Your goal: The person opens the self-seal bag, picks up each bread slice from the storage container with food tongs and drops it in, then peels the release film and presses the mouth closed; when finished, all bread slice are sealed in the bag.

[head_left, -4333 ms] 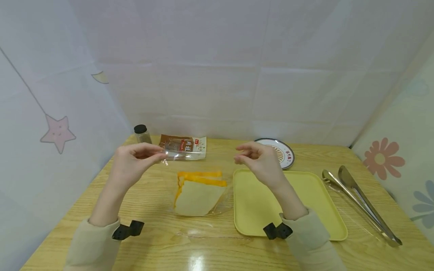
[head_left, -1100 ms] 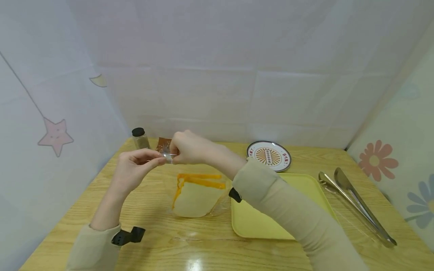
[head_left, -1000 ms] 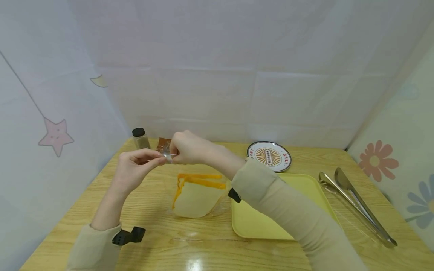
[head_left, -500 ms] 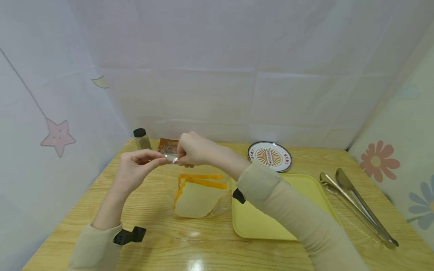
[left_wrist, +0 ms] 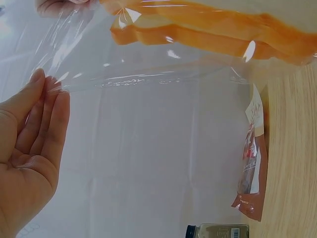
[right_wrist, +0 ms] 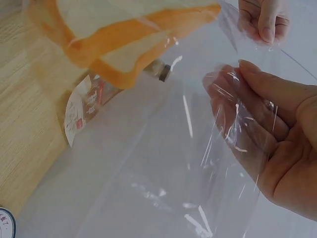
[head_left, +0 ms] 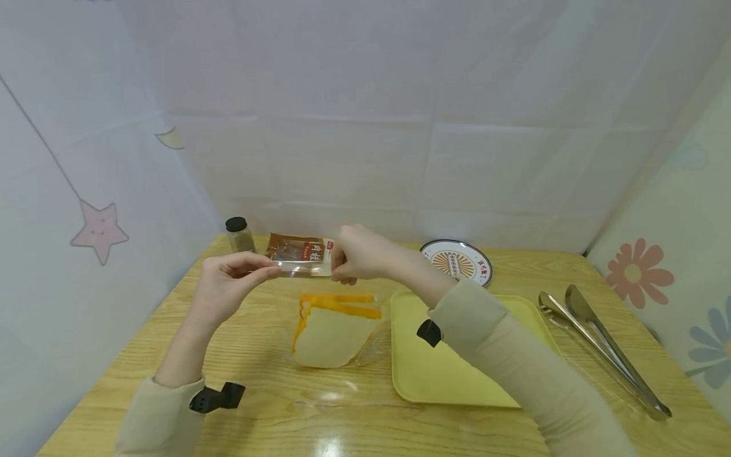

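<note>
A clear plastic bag [head_left: 342,330] with orange-crusted bread slices [head_left: 334,324] stands on the wooden table, its top edge lifted. My left hand [head_left: 273,271] pinches the left end of that edge. My right hand [head_left: 335,271] pinches the same edge a hand's width to the right, so the film is stretched between them. In the left wrist view the film [left_wrist: 148,84] runs from my fingers [left_wrist: 44,94] up to the bread [left_wrist: 223,25]. In the right wrist view the film drapes over my right hand [right_wrist: 242,99], with the bread [right_wrist: 124,39] beyond.
Behind the bag lie a brown spice packet [head_left: 299,249] and a small black-capped jar [head_left: 238,233]. A yellow tray [head_left: 457,368] sits to the right, a patterned plate [head_left: 459,261] behind it, and metal tongs [head_left: 599,346] at the far right. White walls enclose the table.
My right hand, apart from the bag 4.3 s ago, came over to my left hand's pinch and has since slid rightward along the bag's top edge. The left hand stayed put.
</note>
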Motion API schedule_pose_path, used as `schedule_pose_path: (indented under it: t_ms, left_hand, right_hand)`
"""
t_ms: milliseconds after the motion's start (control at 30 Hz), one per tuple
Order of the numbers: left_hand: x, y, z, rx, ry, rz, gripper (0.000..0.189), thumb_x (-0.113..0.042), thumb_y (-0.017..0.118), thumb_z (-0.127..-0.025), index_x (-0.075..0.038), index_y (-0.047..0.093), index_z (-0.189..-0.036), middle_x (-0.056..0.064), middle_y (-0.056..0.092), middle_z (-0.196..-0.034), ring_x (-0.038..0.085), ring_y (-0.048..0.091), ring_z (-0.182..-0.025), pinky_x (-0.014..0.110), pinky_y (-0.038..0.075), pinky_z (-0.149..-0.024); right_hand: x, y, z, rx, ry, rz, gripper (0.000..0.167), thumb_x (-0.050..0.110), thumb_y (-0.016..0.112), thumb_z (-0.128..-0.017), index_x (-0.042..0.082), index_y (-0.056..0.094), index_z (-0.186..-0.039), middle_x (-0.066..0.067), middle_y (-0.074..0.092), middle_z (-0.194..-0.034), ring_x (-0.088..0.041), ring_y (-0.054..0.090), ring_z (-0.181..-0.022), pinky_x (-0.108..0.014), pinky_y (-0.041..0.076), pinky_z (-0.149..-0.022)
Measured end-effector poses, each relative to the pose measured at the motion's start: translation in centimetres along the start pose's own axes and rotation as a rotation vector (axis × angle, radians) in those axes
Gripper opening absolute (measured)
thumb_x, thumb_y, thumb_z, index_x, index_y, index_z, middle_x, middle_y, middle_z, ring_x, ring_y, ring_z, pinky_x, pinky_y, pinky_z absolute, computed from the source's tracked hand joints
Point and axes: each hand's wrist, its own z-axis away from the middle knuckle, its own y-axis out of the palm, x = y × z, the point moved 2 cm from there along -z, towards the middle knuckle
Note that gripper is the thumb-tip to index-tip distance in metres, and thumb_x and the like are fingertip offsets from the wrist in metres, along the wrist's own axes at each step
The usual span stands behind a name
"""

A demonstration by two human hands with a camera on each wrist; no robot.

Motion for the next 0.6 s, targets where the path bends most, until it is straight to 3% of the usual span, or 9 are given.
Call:
schedule_pose_path:
  t_ms: [300, 600]
  left_hand:
    - [-0.1, -0.1, 0.0, -0.004, 0.012, 0.003, 0.007, 0.000, 0.069, -0.083, 0.002, 0.072, -0.088, -0.021, 0.068, -0.080, 0.003, 0.066, -0.069, 0.015, 0.051, -0.058]
    - [0.0, -0.2, 0.0, -0.007, -0.002, 0.001, 0.008, -0.001, 0.069, -0.083, 0.004, 0.071, -0.090, -0.024, 0.068, -0.082, 0.001, 0.067, -0.073, 0.015, 0.055, -0.065]
  right_hand:
    - [-2.3, -0.3, 2.4, -0.011, 0.047, -0.057, 0.015, 0.004, 0.067, -0.084, 0.006, 0.073, -0.071, -0.005, 0.069, -0.064, -0.009, 0.062, -0.053, -0.017, 0.052, -0.054]
    - [-4.2, -0.7, 4.7, -0.036, 0.102, -0.101, 0.015, 0.007, 0.067, -0.086, 0.005, 0.073, -0.072, -0.003, 0.069, -0.065, -0.007, 0.060, -0.056, -0.019, 0.051, -0.054]
